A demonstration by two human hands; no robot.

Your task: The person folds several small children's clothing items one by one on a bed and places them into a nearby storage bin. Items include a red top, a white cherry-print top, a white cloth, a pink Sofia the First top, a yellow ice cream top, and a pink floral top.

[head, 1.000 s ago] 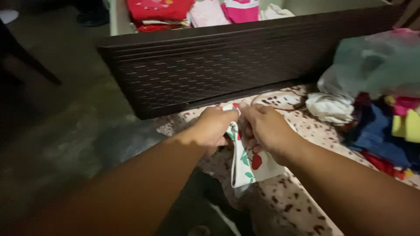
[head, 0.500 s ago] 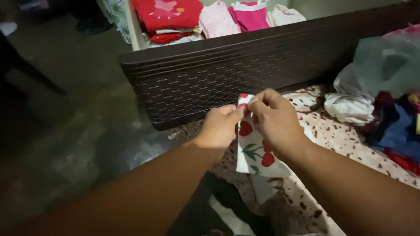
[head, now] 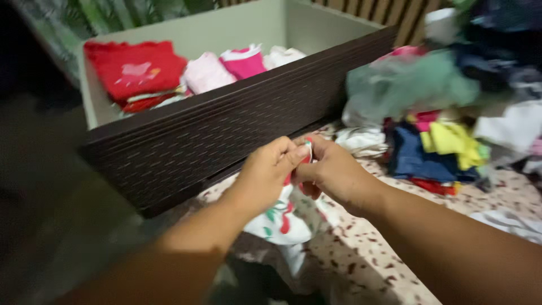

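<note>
Hands were pinched together in front of the dark brown woven-pattern drawer front [head: 226,135]: left hand [head: 265,175] and right hand [head: 330,172] were both closed on the top edge of a small white cloth with red cherry and green leaf print [head: 276,217], which was hung below them, just short of the drawer front. Folding was judged part done; the cloth was not yet laid in. Folded red, pink and white garments [head: 186,76] were stacked behind the drawer front, with room seen beside them. Right of the drawer, a loose mixed-colour clothes pile [head: 440,130] was left unsorted on the speckled cream sheet [head: 395,248].
</note>
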